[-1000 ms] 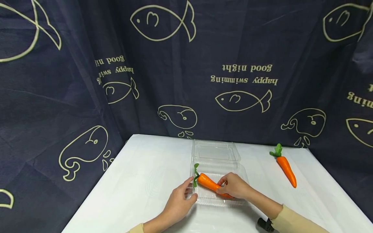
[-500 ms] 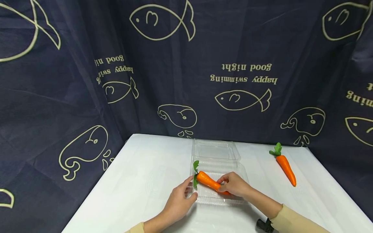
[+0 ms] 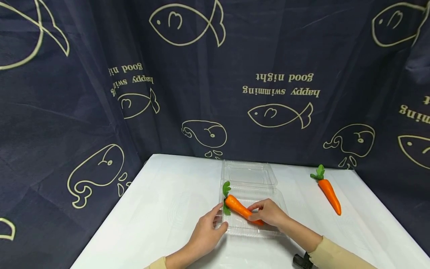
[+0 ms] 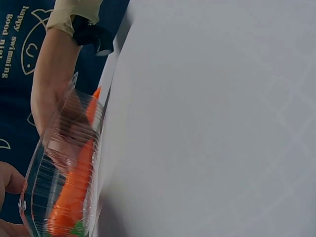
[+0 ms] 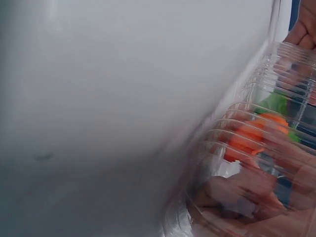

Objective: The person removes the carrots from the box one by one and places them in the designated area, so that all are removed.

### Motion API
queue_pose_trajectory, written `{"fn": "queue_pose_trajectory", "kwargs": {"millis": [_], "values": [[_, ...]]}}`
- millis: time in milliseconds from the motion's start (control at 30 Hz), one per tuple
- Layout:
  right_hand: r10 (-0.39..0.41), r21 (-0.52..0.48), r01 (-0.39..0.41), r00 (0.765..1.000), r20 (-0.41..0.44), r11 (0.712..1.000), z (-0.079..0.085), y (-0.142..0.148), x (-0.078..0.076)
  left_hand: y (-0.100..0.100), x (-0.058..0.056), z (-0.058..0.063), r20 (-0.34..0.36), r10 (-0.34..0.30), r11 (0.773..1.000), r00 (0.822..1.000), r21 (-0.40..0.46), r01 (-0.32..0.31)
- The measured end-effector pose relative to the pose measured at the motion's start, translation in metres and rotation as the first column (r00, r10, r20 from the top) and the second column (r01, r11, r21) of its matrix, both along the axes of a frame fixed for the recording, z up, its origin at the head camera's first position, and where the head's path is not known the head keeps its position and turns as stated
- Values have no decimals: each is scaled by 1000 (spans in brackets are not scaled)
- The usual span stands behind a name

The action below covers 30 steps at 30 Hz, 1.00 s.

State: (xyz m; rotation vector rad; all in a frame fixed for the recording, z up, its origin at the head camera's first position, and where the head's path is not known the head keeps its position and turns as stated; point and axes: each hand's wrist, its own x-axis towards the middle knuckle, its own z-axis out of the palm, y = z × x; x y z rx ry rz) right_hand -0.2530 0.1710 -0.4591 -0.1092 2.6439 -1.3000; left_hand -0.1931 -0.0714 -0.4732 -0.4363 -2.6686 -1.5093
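My right hand (image 3: 270,213) pinches the lower, narrow half of an orange carrot (image 3: 236,206) with green leaves. The carrot lies slantwise in the base of a clear plastic clamshell container (image 3: 243,231), leaf end at the far left and tip toward the front right. My left hand (image 3: 205,232) holds the container's left front corner, its fingers along the left side and the thumb at the front. Through the ribbed clear wall, the left wrist view shows the carrot (image 4: 74,192) lying along the bottom. In the right wrist view, the right fingers (image 5: 247,185) appear behind the plastic.
The container's lid (image 3: 248,175) lies folded back behind the base. A second carrot (image 3: 330,196) rests on the white table (image 3: 168,209) to the right. Dark fish-print curtains (image 3: 201,86) hang behind and beside the table. A black device (image 3: 302,260) sits at the right wrist.
The carrot's leaf end has shifted slightly up and left inside the container, with the right hand still gripping it. The left hand has stayed in place.
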Motion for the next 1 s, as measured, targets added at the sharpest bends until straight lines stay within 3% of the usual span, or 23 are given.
{"fn": "queue_pose_trajectory", "kwargs": {"millis": [567, 1000], "values": [[32, 56, -29, 998, -53, 998, -6, 0, -1, 1, 4, 4, -15, -3, 1000, 1000, 7, 3], [41, 40, -40, 999, -32, 998, -4, 0, -1, 0, 3, 3, 0, 8, 1000, 1000, -3, -8]]}}
